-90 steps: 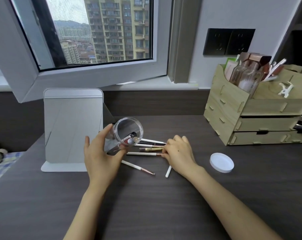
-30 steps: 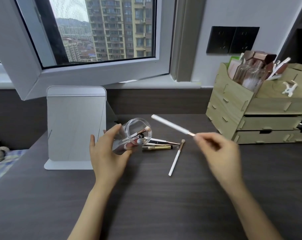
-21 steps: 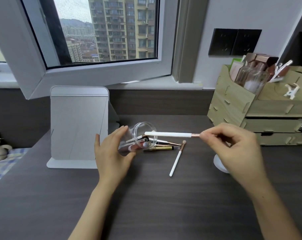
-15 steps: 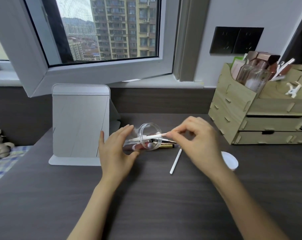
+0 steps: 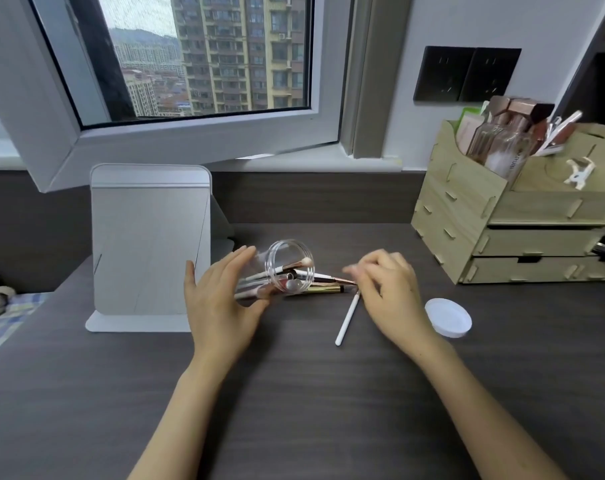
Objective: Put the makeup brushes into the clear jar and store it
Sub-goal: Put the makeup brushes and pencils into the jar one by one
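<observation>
So the clear jar (image 5: 280,268) is tipped over on its side on the dark tabletop (image 5: 294,393), mouth facing right and a bit toward the camera. The left hand (image 5: 221,299) is wrapped around the closed end of it, thumb on the near side and fingers curled over the far side, so it's properly clamped on the jar. A few makeup brushes are already in there, and one with a pale fluffy tip (image 5: 306,261) pokes up against the rim (there's some round silvery thing inside too, can't tell what it is).

The right hand (image 5: 387,292) hovers just right of the jar's mouth, fingers loosely spread and blurry. It doesn't look like it's gripping anything, though the fingertips sit right over the ends of the brushes lying there. Those are a little pile: a gold-handled brush (image 5: 325,289) and a rose-gold-tipped one (image 5: 339,279), both lying flat with one end at the jar's mouth, between the two hands. A white-handled brush (image 5: 347,318) lies on its own, angled toward the camera, just below the right hand's fingers.

The white lid (image 5: 448,317) sits flat off to the right of that hand, apart from everything. A standing mirror (image 5: 148,244) is behind the left hand, and a wooden organizer (image 5: 509,233) with drawers is at the far right.
</observation>
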The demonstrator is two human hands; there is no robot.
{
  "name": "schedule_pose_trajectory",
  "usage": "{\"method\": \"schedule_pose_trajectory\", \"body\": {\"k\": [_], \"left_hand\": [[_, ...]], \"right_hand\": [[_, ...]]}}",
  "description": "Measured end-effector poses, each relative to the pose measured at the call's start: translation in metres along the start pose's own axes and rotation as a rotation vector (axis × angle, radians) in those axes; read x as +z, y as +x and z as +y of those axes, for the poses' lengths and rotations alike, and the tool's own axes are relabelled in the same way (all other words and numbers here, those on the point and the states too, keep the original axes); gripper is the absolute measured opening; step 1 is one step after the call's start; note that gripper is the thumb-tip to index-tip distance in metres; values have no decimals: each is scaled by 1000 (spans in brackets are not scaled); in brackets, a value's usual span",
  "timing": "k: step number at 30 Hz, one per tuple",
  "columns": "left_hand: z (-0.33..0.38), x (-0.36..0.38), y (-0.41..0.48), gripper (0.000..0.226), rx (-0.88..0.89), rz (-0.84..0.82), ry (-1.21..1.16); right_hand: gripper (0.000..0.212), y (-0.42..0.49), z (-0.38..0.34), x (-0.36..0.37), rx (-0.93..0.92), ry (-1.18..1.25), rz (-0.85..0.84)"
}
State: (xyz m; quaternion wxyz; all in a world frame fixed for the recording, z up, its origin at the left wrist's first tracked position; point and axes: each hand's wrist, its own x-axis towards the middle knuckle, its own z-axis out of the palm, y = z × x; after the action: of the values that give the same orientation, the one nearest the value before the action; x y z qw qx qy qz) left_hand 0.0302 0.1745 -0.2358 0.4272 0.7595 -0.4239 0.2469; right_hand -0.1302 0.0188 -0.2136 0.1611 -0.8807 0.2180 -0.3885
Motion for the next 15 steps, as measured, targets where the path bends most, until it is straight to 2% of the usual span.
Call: {"method": "schedule_pose_trajectory", "body": {"k": [1,3,5,6,9,13,15], "left_hand": [[0,0,1,65,-9,1,-1],[1,-2,1,62,-21,2,-4],[1,-1,2,61,-18,5,0],[1,-1,2,62,-13,5,4],[2,1,1,66,-7,2,14],[3,1,0,67,-4,4,9],[2,1,0,68,-2,6,14]], "right_hand": [[19,-3,14,2,-15,-204,-92],[30,-10,35,10,-149,-555,-265],[40,-12,44,15,-325,-766,-355],[37,-11,44,16,-391,-838,-376],[18,-5,39,9,-549,-957,-401],[27,-8,39,0,-614,-972,-398],[23,-12,41,-5,-591,-900,-388]]}}
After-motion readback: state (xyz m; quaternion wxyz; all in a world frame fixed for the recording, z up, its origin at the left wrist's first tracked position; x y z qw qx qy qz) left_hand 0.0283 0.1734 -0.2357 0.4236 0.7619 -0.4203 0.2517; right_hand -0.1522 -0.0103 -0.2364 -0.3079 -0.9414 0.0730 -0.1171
